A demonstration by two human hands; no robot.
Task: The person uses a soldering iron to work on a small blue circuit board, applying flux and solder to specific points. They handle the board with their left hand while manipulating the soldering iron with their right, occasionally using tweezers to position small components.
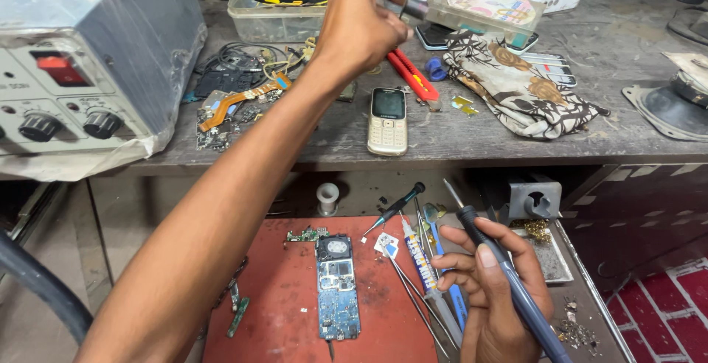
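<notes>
- Top centre: left hand point(365, 20), fingers pinching a small grey tool point(414, 8) over the bench point(472, 138).
- Lower right: right hand point(490, 300) grips a screwdriver point(509, 278), tip pointing up-left; opened phone board point(338, 285) lies lengthwise to its left.

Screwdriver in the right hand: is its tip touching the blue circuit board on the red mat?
Apart. The head view shows the screwdriver in the right hand pointing up and away, with bare red mat between it and the circuit board.

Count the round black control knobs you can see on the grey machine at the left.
2. One black knob sits near the left edge of the grey machine's front panel; the other is just right of it. More may lie out of view.
</notes>
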